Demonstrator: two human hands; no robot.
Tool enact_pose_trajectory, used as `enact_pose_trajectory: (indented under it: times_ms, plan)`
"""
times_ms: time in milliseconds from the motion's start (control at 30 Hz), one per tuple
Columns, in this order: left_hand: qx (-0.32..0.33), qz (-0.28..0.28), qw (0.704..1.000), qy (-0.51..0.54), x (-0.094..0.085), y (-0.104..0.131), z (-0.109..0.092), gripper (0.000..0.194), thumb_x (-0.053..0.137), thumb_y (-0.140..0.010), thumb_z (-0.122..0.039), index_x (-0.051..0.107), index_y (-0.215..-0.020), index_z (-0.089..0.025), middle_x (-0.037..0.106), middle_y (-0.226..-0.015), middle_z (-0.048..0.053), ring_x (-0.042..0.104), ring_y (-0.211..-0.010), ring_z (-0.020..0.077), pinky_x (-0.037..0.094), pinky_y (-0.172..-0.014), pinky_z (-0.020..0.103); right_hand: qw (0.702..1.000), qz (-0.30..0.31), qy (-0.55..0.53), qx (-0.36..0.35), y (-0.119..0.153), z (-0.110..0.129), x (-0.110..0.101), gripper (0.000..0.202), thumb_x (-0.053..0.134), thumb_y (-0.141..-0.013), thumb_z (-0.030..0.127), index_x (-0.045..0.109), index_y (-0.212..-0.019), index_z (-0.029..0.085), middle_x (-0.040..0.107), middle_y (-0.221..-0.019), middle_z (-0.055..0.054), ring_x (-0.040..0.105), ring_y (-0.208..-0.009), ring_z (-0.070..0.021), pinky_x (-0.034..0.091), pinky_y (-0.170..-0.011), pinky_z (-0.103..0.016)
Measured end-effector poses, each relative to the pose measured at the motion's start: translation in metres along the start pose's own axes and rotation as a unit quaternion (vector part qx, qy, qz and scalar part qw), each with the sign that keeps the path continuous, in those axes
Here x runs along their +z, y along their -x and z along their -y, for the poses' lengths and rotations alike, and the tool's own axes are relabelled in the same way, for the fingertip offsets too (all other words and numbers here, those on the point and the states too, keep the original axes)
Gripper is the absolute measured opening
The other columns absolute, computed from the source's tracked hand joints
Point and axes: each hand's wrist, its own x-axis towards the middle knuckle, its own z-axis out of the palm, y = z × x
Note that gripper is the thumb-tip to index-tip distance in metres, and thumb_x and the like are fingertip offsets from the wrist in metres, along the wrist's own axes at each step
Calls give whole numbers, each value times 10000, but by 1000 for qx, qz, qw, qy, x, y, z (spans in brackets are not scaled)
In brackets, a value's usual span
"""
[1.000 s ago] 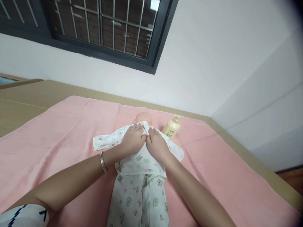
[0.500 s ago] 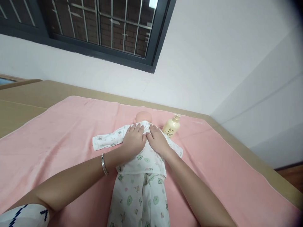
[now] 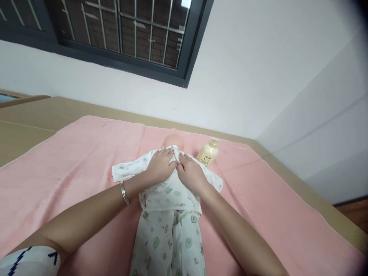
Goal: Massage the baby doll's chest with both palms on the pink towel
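A doll [image 3: 173,142] lies on a pink blanket [image 3: 258,199], dressed in a white printed top [image 3: 169,195] and matching trousers [image 3: 155,241]. Only its bald head shows above the collar. My left hand [image 3: 161,165] rests on the upper part of the top, fingers stretched toward the doll's head. Beside it my right hand [image 3: 191,172] lies on the other side of the chest, also with fingers extended. The two thumbs nearly meet at the middle, where the cloth is bunched into a fold. A silver bangle [image 3: 125,193] circles my left wrist.
A pale yellow pump bottle [image 3: 208,152] is on the blanket just right of the doll's shoulder. The wooden surface [image 3: 71,111] shows around the blanket's edge. Behind it rises a white wall with a dark-framed, barred window [image 3: 184,78].
My left hand has shifted slightly left and the thumbs sit a little further apart. Cloth between the hands has risen into a clearer fold near the collar.
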Motion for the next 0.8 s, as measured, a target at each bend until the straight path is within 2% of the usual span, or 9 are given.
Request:
enact_pose_trajectory:
  times_ms: [133, 267, 433, 533, 667, 800]
  plan:
    - [12, -29, 999, -41, 8, 12, -12, 476, 376, -942, -233, 478, -1388, -98, 496, -1450, 173, 420, -1367, 321, 341, -1113, 519, 999, -3, -35, -5, -8, -13, 0, 360, 417, -929, 201, 608, -1233, 189, 602, -1328, -108, 509, -1266, -250, 377, -1077, -408]
    - [27, -43, 998, -43, 7, 19, -20, 462, 396, -929, -212, 511, -1361, -95, 529, -1418, 175, 423, -1358, 336, 354, -1107, 525, 998, -13, -52, -33, -16, -24, 3, 387, 422, -920, 192, 585, -1270, 209, 593, -1345, -80, 511, -1251, -232, 340, -1105, -416]
    - [43, 4, 999, 30, -7, 3, -2, 477, 408, -902, -222, 535, -1356, -148, 519, -1448, 114, 452, -1353, 269, 347, -1141, 446, 1000, -12, 10, -24, -3, -5, 5, 443, 370, -931, 158, 558, -1332, 155, 563, -1386, -118, 449, -1336, -262, 303, -1144, -436]
    - [44, 23, 997, 60, -8, -3, 6, 498, 418, -902, -266, 509, -1384, -184, 471, -1495, 80, 428, -1379, 239, 338, -1151, 414, 999, -23, 22, -5, 4, 5, 4, 457, 381, -914, 135, 570, -1328, 186, 568, -1387, -93, 460, -1333, -259, 330, -1134, -418]
    - [31, -2, 999, 10, 2, 8, -6, 506, 393, -907, -234, 485, -1396, -142, 471, -1487, 123, 391, -1398, 287, 303, -1152, 481, 1000, -23, -16, 7, -4, -8, 1, 407, 387, -942, 195, 594, -1290, 232, 621, -1319, -66, 506, -1281, -255, 402, -1061, -399]
    - [34, -25, 999, -18, 7, 18, -17, 478, 382, -917, -218, 512, -1370, -140, 510, -1451, 124, 382, -1395, 315, 307, -1141, 502, 999, -26, -35, -7, -15, -23, 1, 404, 370, -957, 226, 573, -1306, 227, 615, -1322, -71, 531, -1233, -242, 379, -1069, -401]
